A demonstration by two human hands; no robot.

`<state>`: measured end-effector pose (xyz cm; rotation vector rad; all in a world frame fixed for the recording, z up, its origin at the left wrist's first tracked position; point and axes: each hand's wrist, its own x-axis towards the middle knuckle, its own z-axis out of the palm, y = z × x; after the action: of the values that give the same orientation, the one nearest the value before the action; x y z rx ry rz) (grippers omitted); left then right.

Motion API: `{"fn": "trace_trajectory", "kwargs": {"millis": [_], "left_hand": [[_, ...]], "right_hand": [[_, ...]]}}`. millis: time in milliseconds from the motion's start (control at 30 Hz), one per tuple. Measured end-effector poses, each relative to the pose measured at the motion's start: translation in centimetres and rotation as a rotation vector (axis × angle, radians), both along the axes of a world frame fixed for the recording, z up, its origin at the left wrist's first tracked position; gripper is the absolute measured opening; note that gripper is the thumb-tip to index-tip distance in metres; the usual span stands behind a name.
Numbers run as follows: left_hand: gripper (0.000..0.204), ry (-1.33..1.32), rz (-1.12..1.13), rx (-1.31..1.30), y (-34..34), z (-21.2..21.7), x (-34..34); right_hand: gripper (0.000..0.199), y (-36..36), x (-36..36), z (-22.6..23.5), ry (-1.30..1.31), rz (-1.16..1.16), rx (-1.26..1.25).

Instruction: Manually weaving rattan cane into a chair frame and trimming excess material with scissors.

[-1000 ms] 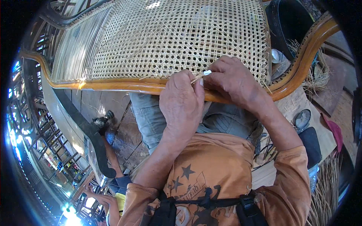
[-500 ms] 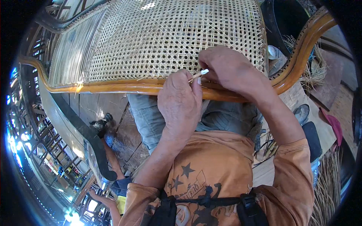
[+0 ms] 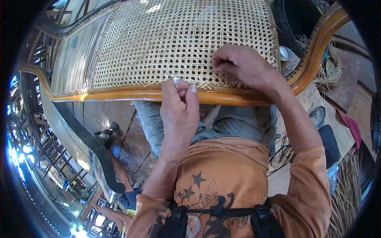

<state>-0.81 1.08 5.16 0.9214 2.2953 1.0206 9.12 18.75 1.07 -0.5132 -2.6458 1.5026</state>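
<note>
A woven cane panel in a varnished wooden frame lies across my lap. At the near rail, my left hand is closed with its fingers curled and its thumb up. A small white tip shows at its forefinger; what it belongs to, I cannot make out. To the right, my right hand hovers over the weave near the rail, thumb and forefinger bent toward each other. Anything between them is too small to see. Short cane ends stick up along the rail between the hands.
A curved wooden arm rises at the right, near a dark bucket. Bundled cane strands lie lower right, by a red cloth. Another person's arm reaches toward a dark-framed cane piece at left.
My left hand has drawn left and away from my right hand, its white tip moving with it. My right hand has turned and lifted slightly, showing its thumb and forefinger.
</note>
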Motion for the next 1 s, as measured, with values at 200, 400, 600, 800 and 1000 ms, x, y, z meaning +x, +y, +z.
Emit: {"fn": "trace_trajectory", "kwargs": {"millis": [200,400,600,800,1000], "left_hand": [[0.016,-0.101,0.034,0.05,-0.4,0.1,-0.4],[0.019,-0.113,0.041,0.062,-0.9,0.1,-0.6],[0.021,-0.047,-0.024,-0.127,-0.1,1.7,0.4],[0.015,-0.135,-0.006,-0.222,-0.8,2.4,-0.1],[0.019,-0.422,0.036,-0.356,-1.6,2.0,0.4]], "right_hand": [[0.016,-2.1,-0.4,0.4,0.045,0.118,0.235],[0.013,-2.4,-0.5,0.6,0.008,0.18,0.283],[0.009,-2.6,-0.3,-0.7,0.082,0.124,0.329],[0.008,-3.3,0.0,-1.3,0.146,0.04,0.397],[0.009,-3.3,0.3,-0.9,0.167,0.001,0.326]]}}
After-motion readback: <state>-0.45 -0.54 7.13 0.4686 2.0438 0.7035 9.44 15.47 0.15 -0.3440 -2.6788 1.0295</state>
